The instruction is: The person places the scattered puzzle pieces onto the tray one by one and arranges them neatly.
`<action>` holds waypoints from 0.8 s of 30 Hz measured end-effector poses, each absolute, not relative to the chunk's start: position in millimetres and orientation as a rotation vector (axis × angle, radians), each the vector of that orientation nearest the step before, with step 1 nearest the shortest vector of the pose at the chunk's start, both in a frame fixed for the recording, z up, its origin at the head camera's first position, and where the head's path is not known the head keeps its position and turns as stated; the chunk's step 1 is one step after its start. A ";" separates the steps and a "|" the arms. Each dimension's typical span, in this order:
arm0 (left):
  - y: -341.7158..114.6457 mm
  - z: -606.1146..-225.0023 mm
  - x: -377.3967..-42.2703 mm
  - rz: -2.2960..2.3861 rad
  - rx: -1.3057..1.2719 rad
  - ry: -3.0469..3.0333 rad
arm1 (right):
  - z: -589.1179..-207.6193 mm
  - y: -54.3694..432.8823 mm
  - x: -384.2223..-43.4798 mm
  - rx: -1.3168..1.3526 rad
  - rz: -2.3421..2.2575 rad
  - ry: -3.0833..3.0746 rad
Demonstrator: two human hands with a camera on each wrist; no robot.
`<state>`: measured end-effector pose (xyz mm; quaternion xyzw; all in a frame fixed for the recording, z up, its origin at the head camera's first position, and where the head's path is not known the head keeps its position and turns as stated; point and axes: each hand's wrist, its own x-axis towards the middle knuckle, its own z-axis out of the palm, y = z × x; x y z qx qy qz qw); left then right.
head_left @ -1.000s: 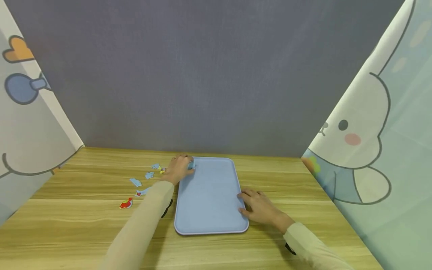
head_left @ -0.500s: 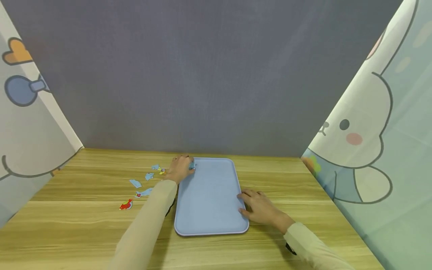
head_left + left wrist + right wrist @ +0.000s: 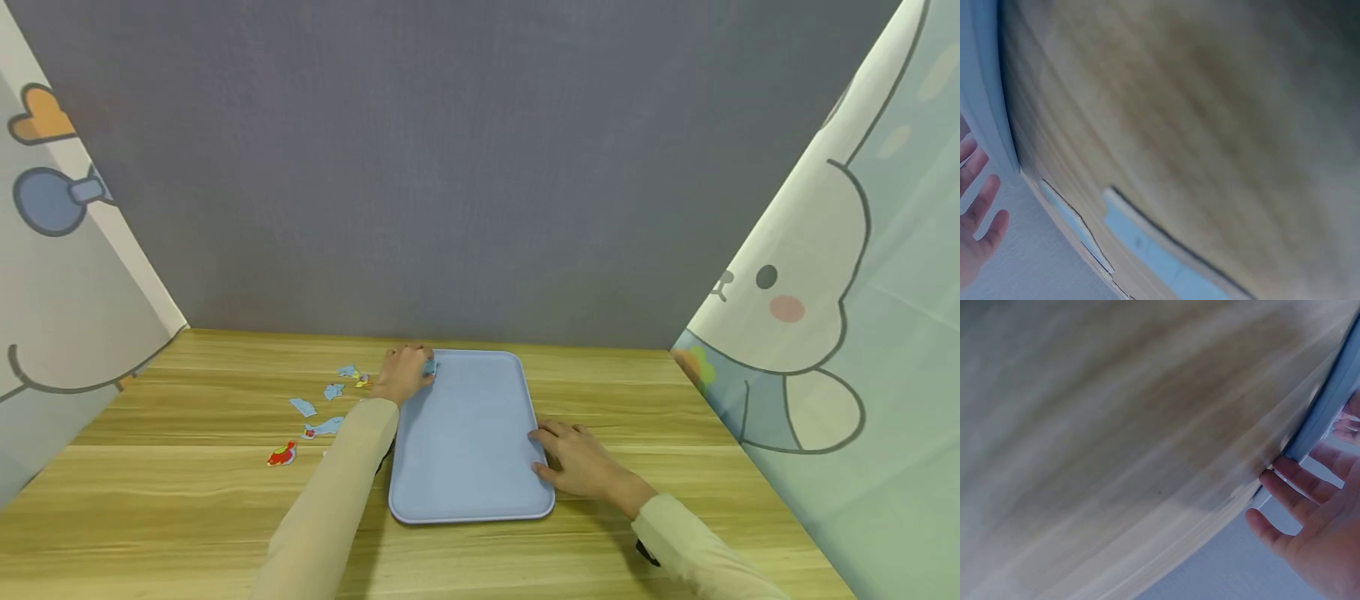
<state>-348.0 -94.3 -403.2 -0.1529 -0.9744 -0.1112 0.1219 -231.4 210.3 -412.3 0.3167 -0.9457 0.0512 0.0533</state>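
Note:
In the head view a pale blue tray [image 3: 472, 442] lies on the wooden table. My left hand [image 3: 403, 372] is over its far left corner. Between the thumb and fingers there I pinch a light blue puzzle piece [image 3: 430, 367], mostly covered by the hand. My right hand [image 3: 581, 462] rests at the tray's right rim, fingers loosely bent and fingertips touching the edge. The right wrist view shows this hand's relaxed fingers [image 3: 1291, 494] by the rim. At the left of the left wrist view, my fingers [image 3: 982, 203] are visible, but the held piece is not.
Several loose puzzle pieces lie left of the tray, among them a red one [image 3: 282, 454], a long blue one [image 3: 324, 427] and a blue strip [image 3: 303, 407]. A grey panel [image 3: 435, 175] rises behind the table [image 3: 615, 383]; printed cloths hang on both sides.
My left hand and forearm have shifted slightly right at the tray's corner, uncovering more of the long blue piece. The right hand stays at the rim.

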 end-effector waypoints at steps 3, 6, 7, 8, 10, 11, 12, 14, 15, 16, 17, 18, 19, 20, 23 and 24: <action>-94.0 -401.9 -346.6 -0.314 -0.444 -2.857 | -411.4 210.3 -231.2 0.968 0.160 -2.875; -93.8 -401.2 -345.6 -0.310 -0.441 -2.871 | -411.1 210.1 -231.1 0.972 0.155 -2.875; -93.7 -401.1 -345.4 -0.310 -0.441 -2.875 | -411.1 210.2 -231.1 0.973 0.152 -2.875; -93.6 -401.1 -345.6 -0.311 -0.440 -2.880 | -411.1 210.2 -231.1 0.972 0.148 -2.875; -93.6 -401.4 -345.8 -0.311 -0.441 -2.884 | -411.4 210.2 -231.1 0.971 0.143 -2.874; -93.6 -401.6 -346.1 -0.310 -0.440 -2.885 | -411.6 210.2 -231.2 0.971 0.140 -2.873; -93.7 -401.6 -346.0 -0.307 -0.444 -2.882 | -411.7 210.3 -231.1 0.971 0.139 -2.873; -94.1 -401.4 -345.8 -0.300 -0.449 -2.876 | -412.1 210.2 -231.1 0.972 0.139 -2.871; -94.3 -401.1 -345.5 -0.294 -0.456 -2.870 | -412.1 210.3 -231.1 0.972 0.141 -2.872; -94.4 -400.7 -344.9 -0.294 -0.458 -2.870 | -412.4 210.4 -231.1 0.973 0.140 -2.872; -94.6 -400.2 -344.2 -0.293 -0.464 -2.866 | -412.5 210.5 -231.0 0.973 0.138 -2.872; -94.8 -399.7 -343.4 -0.291 -0.471 -2.863 | -412.5 210.7 -230.9 0.972 0.140 -2.873; -95.1 -399.2 -342.5 -0.291 -0.477 -2.864 | -412.6 210.8 -230.9 0.973 0.140 -2.871; -95.4 -398.8 -341.6 -0.296 -0.483 -2.865 | -412.8 211.0 -230.9 0.974 0.139 -2.870; -97.4 -398.5 -338.9 -0.286 -0.509 -2.858 | -413.0 211.5 -231.1 0.977 0.137 -2.864; -98.4 -398.7 -338.1 -0.281 -0.518 -2.856 | -413.2 211.6 -231.3 0.980 0.138 -2.860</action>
